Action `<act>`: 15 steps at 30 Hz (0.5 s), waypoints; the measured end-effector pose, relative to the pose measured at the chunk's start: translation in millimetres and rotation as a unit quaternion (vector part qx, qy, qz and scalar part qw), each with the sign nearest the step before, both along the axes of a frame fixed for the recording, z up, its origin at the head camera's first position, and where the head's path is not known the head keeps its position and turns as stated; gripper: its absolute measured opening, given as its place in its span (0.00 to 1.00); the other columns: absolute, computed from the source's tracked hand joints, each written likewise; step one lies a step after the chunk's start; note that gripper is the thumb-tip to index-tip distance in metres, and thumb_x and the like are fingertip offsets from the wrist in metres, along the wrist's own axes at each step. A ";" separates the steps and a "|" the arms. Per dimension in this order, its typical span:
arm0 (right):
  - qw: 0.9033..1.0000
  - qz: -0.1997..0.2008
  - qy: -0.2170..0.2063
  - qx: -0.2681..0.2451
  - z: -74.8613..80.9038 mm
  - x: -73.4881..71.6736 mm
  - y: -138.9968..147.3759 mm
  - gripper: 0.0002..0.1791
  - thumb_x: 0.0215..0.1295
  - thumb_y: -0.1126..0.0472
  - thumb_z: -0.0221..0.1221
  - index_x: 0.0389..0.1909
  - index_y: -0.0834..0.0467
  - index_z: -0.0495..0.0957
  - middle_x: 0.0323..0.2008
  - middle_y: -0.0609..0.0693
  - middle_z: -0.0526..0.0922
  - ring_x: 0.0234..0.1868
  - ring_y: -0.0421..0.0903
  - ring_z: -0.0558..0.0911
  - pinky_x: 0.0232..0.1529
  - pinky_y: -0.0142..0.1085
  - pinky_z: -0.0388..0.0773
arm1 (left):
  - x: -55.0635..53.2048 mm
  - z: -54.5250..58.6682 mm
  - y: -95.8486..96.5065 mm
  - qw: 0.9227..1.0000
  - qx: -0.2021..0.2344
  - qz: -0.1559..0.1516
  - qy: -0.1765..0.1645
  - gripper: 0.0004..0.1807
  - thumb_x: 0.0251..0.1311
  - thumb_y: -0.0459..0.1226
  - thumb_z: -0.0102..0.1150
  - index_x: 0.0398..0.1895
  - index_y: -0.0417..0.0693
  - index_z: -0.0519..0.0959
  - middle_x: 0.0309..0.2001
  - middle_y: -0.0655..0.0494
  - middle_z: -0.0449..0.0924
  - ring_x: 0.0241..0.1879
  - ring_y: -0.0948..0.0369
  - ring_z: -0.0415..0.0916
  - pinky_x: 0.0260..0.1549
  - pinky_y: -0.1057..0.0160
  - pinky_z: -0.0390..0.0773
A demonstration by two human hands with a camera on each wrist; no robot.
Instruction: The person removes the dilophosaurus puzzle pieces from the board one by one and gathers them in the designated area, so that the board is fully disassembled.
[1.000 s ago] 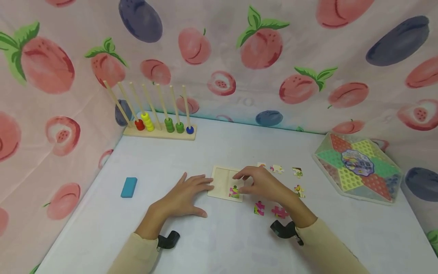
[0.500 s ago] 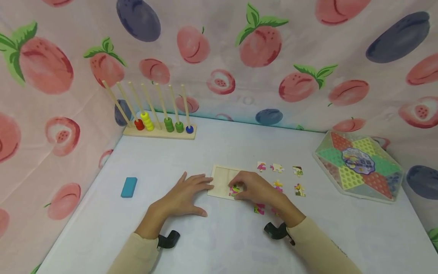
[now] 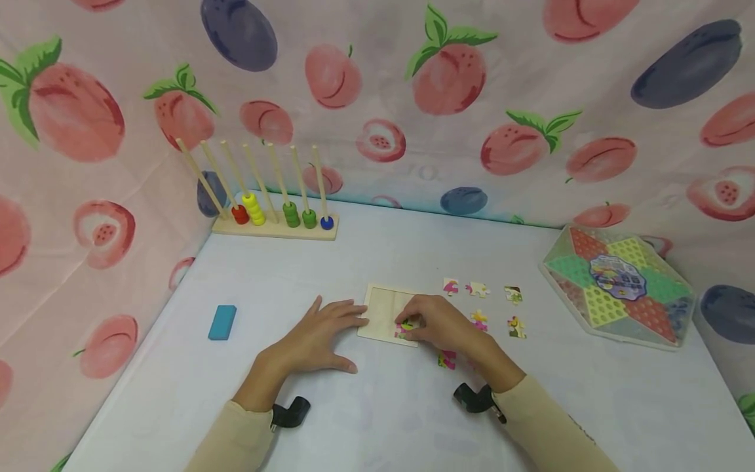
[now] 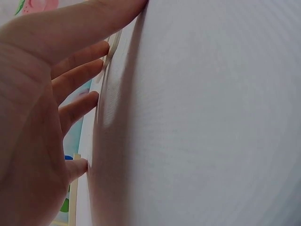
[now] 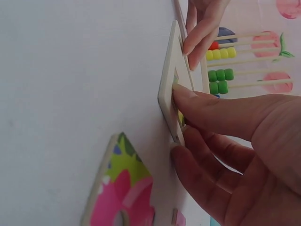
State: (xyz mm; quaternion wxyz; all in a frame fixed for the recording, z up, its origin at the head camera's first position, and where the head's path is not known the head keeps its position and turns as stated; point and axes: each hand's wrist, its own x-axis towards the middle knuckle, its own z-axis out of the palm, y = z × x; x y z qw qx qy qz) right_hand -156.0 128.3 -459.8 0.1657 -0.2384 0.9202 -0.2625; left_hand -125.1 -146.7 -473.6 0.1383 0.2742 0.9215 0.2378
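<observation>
A shallow wooden puzzle board (image 3: 379, 307) lies in the middle of the white table. At its front right corner sits a pink and green jigsaw piece (image 3: 400, 332), partly covered by my right hand (image 3: 445, 326). The thumb and index finger of that hand pinch it; in the right wrist view the thumb (image 5: 189, 100) presses against the board's inner side while the lower fingers sit by its edge. My left hand (image 3: 315, 337) lies spread, its fingertips at the board's left edge and nothing held. Another pink and green piece (image 5: 124, 181) lies near my right hand.
Right of the board are several loose jigsaw pieces (image 3: 479, 320). A wooden bead rack (image 3: 274, 231) with upright pegs stands back left, and a blue block (image 3: 222, 322) lies at the left. Back right is a star-patterned Chinese checkers box (image 3: 617, 280). Fruit-print cloth hangs behind.
My right hand has moved left and down onto the board's front right corner, its thumb and index finger closing at the piece. The left hand has stayed still.
</observation>
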 end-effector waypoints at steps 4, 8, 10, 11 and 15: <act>1.000 -0.009 -0.005 0.011 1.2 -0.6 -0.9 0.15 0.56 0.61 0.74 0.46 0.48 0.88 0.47 0.44 0.87 0.49 0.42 0.81 0.57 0.40 0.83 | -0.4 -0.4 0.2 1.000 -0.002 -0.001 0.004 0.45 0.44 0.56 0.80 0.68 0.56 0.76 0.77 0.60 0.66 0.81 0.52 0.55 0.78 0.29 0.39; 1.000 -0.014 -0.011 0.015 3.0 -0.4 -1.4 0.16 0.57 0.62 0.74 0.47 0.49 0.87 0.48 0.44 0.87 0.50 0.42 0.80 0.59 0.41 0.83 | -0.6 -0.6 0.3 1.000 -0.003 0.000 0.005 0.45 0.44 0.57 0.80 0.68 0.56 0.76 0.77 0.60 0.66 0.81 0.52 0.55 0.78 0.29 0.39; 1.000 -0.015 -0.014 0.014 3.6 0.3 -1.7 0.16 0.57 0.62 0.74 0.48 0.49 0.87 0.49 0.45 0.86 0.51 0.43 0.80 0.60 0.42 0.83 | -0.6 -0.5 0.2 1.000 -0.003 0.000 0.003 0.45 0.44 0.57 0.80 0.68 0.56 0.76 0.77 0.60 0.66 0.81 0.52 0.55 0.78 0.29 0.39; 1.000 -0.016 -0.015 0.013 3.9 0.6 -1.7 0.16 0.57 0.62 0.74 0.48 0.49 0.87 0.49 0.45 0.86 0.51 0.43 0.80 0.60 0.42 0.82 | -0.5 -0.5 0.1 1.000 -0.003 0.000 0.003 0.45 0.44 0.57 0.80 0.69 0.56 0.76 0.77 0.60 0.66 0.81 0.52 0.55 0.78 0.29 0.39; 1.000 -0.020 -0.014 0.011 3.5 1.7 -2.1 0.16 0.57 0.63 0.74 0.47 0.49 0.87 0.49 0.45 0.86 0.50 0.42 0.80 0.59 0.41 0.83 | -0.2 -0.3 -0.1 1.000 -0.002 -0.001 0.000 0.45 0.44 0.56 0.80 0.68 0.56 0.77 0.77 0.60 0.66 0.80 0.52 0.56 0.78 0.29 0.39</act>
